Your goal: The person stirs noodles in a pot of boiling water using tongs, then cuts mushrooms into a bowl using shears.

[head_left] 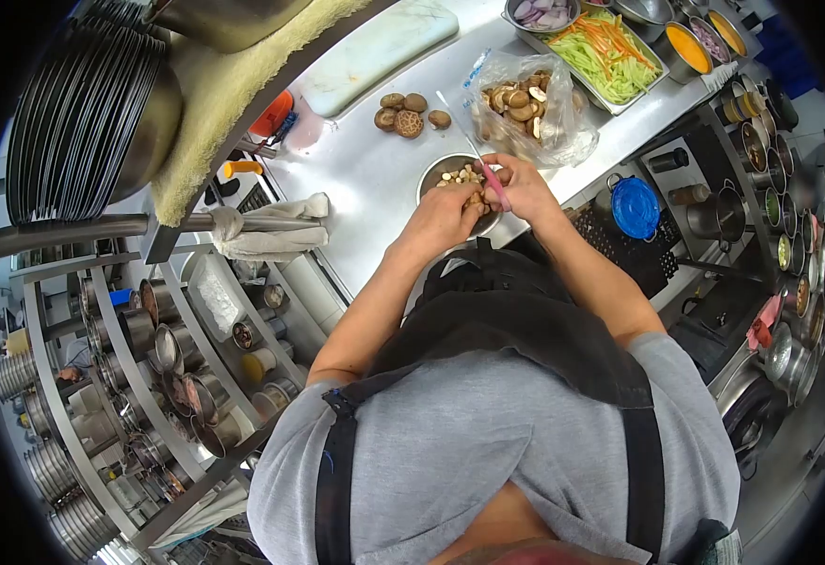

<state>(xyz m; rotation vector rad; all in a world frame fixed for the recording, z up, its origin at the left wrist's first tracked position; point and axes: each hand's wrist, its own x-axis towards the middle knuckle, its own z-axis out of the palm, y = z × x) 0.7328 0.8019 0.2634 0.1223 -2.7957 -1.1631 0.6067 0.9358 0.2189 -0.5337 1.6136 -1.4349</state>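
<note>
A steel bowl (425, 174) holding small pale mushroom pieces (460, 176) stands on the counter close to my body. My left hand (443, 217) is over its near side, fingers closed around what looks like a mushroom, mostly hidden by the fingers. In my right hand (524, 191) is a knife with a pink handle (497, 188), its narrow pale blade pointing away from me past the bowl's far rim. Both hands nearly meet above the bowl. Beyond it lie several whole brown shiitake mushrooms (409, 123). A clear plastic bag (563, 137) of more mushrooms sits to the right.
A pale cutting board (380, 55) lies at the back left of the steel counter (337, 160). At the back right are a tray of shredded vegetables (610, 66) and a bowl of sliced onion (542, 14). A cloth (276, 240) hangs on the left rail; a blue lid (635, 207) is at right.
</note>
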